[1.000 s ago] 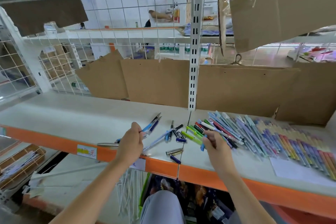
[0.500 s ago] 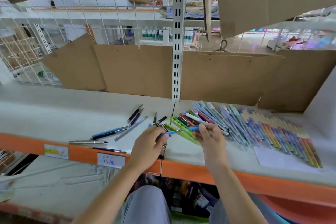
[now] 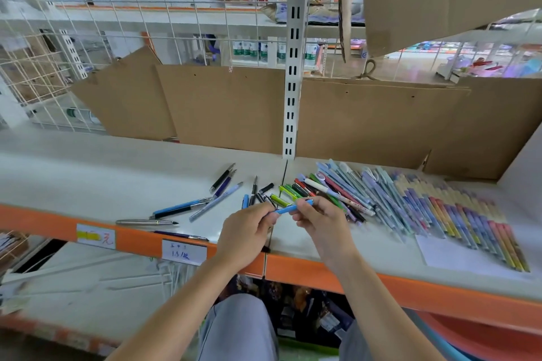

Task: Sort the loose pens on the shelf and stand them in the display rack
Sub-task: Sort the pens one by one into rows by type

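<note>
Both hands pinch one blue pen (image 3: 290, 209) above the shelf (image 3: 88, 173): left hand (image 3: 246, 236) on its left end, right hand (image 3: 322, 224) on its right. Loose pens (image 3: 202, 202) lie left; a sorted row of pens (image 3: 425, 208) fans right.

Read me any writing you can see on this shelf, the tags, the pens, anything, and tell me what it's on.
"1.3 /" then an unclear character, handwritten under a blurred top line: white price tag on the shelf's orange edge.
"元" in red: yellow-and-white tag further left on that edge.
Red lettering on a white pen: too small to read.
Bottle labels behind the wire grid: too blurred.
</note>
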